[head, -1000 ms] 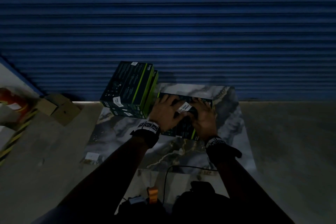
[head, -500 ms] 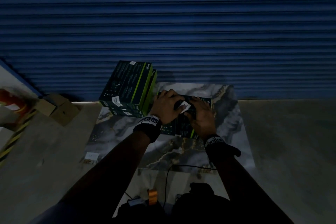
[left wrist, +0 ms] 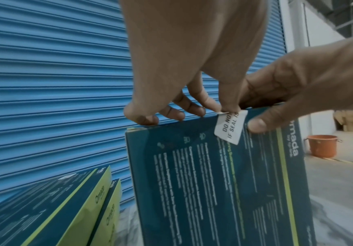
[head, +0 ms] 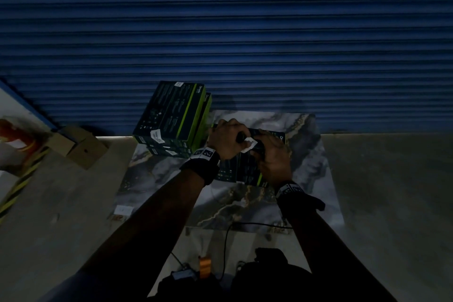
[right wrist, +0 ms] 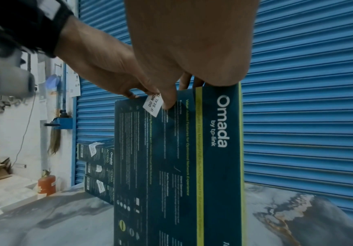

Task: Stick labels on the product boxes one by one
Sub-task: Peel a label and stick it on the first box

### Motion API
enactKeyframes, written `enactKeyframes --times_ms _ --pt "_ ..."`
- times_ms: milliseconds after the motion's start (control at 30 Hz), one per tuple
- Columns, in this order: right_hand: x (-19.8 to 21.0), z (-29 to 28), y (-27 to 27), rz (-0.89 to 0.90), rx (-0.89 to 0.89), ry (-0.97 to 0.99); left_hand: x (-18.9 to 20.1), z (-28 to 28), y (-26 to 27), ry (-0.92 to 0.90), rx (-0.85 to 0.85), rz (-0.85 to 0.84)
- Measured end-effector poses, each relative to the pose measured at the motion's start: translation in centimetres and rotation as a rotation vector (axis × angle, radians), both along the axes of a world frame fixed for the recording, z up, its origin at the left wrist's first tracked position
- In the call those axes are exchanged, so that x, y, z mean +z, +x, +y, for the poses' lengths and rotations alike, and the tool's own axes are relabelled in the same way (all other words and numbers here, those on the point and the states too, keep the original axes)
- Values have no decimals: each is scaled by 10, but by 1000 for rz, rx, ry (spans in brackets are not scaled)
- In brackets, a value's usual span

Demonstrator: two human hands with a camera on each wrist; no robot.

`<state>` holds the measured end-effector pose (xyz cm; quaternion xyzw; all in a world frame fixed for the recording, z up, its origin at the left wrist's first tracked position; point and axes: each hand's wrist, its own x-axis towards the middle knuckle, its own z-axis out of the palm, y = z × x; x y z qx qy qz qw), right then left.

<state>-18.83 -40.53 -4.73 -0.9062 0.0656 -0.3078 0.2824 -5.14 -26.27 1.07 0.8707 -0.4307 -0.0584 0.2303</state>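
Note:
A dark teal product box (head: 241,169) (left wrist: 223,183) (right wrist: 181,166) with a lime stripe stands tilted on the marbled sheet (head: 245,206). A white seal label (head: 248,142) (left wrist: 230,127) (right wrist: 153,104) sits at its top edge, the lower end lifting off the face. My left hand (head: 228,140) (left wrist: 171,114) curls its fingers over the top edge, with its thumb on the label's upper end. My right hand (head: 274,154) (right wrist: 171,93) grips the box beside the label, thumb (left wrist: 257,124) on the front face.
Three labelled boxes are stacked (head: 171,117) (right wrist: 99,166) to the left, against the blue roller shutter (head: 245,32). A loose white label (head: 121,209) lies at the sheet's near left corner. Cardboard cartons (head: 76,144) sit further left. A black cable (head: 228,240) runs near my body.
Both hands have shifted slightly away from me with the box's top edge. The label, earlier between my fingers above the box, now sits at that edge.

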Motion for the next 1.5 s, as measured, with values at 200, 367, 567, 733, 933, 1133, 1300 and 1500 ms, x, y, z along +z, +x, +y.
enactKeyframes --times_ms 200,367,567,733,933,1133,1300,1500 --pt "1 -2 3 33 -10 -3 -1 -3 9 -15 6 72" --pt "7 -1 4 75 -30 -21 -6 -1 10 -65 15 62" --pt "13 0 4 71 -50 -17 -15 -1 10 -115 2 30" --pt "14 0 3 123 -67 -14 -7 -6 10 -92 14 70" --pt "27 5 -4 98 -53 -35 4 -6 3 -75 26 72" --pt "31 7 -9 64 -23 10 0 0 -3 -144 12 1" --pt "20 4 -12 43 -9 27 2 4 -7 -100 -25 -101" --pt "18 5 -15 24 12 33 11 0 -3 10 -43 -28"
